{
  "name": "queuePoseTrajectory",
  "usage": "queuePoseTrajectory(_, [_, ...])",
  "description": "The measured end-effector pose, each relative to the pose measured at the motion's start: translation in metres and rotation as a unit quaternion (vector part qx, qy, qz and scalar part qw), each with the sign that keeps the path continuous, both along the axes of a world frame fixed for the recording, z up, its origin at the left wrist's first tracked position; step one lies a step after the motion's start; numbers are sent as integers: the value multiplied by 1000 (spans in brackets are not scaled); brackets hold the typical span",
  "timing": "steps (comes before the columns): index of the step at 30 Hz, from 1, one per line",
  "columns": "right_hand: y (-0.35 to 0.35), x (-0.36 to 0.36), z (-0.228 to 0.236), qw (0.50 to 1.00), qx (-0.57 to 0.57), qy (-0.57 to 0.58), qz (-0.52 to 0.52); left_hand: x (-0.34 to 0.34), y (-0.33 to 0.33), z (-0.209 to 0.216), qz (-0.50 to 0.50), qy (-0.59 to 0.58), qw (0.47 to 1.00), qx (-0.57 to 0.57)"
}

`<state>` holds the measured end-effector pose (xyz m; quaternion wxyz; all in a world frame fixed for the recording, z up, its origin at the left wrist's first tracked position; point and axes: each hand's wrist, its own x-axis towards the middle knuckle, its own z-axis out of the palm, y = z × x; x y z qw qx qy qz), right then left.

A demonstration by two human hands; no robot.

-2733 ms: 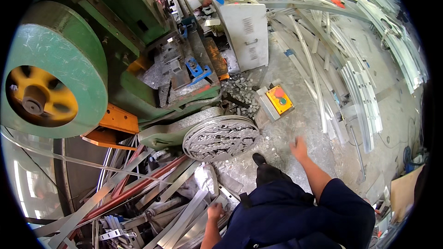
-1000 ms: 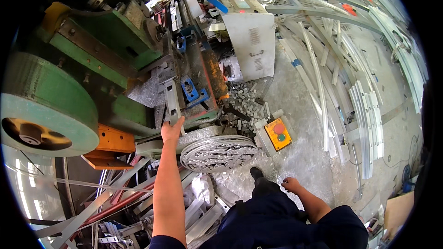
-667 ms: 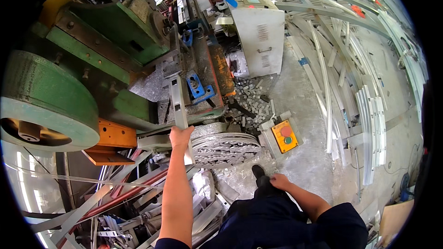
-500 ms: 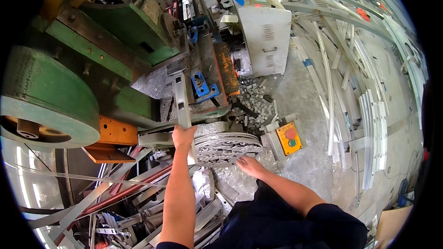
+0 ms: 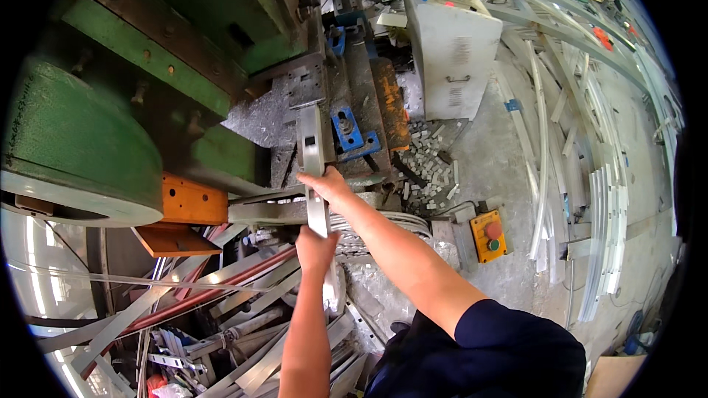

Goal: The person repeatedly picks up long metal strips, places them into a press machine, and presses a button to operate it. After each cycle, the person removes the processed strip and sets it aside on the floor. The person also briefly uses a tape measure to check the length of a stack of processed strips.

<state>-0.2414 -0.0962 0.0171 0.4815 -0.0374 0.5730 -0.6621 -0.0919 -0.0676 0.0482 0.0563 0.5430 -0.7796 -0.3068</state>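
Note:
A long silvery metal bar (image 5: 317, 158) with square holes reaches from the work bed of a green machine (image 5: 85, 136) back towards me. Its far end lies at a dark steel block (image 5: 304, 88) on the bed. My left hand (image 5: 317, 248) is closed round the near part of the bar. Farther along, my right hand (image 5: 329, 186) grips the same bar, fingers on its sides. Just right of the bar, a blue clamp (image 5: 345, 130) is bolted to the bed. Beneath my right forearm, a rounded stack of silvery layers (image 5: 402, 225) is partly covered.
A yellow control box (image 5: 488, 236) with red and green buttons stands right of my arms. Small metal offcuts (image 5: 435, 166) litter the floor below a grey cabinet (image 5: 459, 66). Long metal profiles (image 5: 605, 228) lie at right; scrap lengths (image 5: 251, 332) crowd the lower left. An orange bracket (image 5: 193, 199) juts out.
My right hand has moved from beside the layered stack up and left onto the bar, taking hold of it. My left hand now holds the bar nearer to me. The whole view has shifted slightly.

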Motion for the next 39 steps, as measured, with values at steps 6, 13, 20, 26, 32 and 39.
queuePoseTrajectory(6, [29,39,6,957,-134,-254,37,47,39,6,30,-14,999,-1])
queuePoseTrajectory(13, [28,50,11,955,-174,-234,-52,50,39,0,38,-6,999,3])
queuePoseTrajectory(20, [27,54,13,975,-168,-130,-68,47,38,5,12,11,1000,3])
queuePoseTrajectory(26, [25,57,8,984,-123,-126,-20,54,35,5,-7,-2,1000,16])
queuePoseTrajectory(32, [52,100,-8,985,-151,-87,-17,97,76,11,0,23,999,26])
queuePoseTrajectory(39, [127,174,-1,973,-184,-134,-40,171,146,16,-22,14,1000,10])
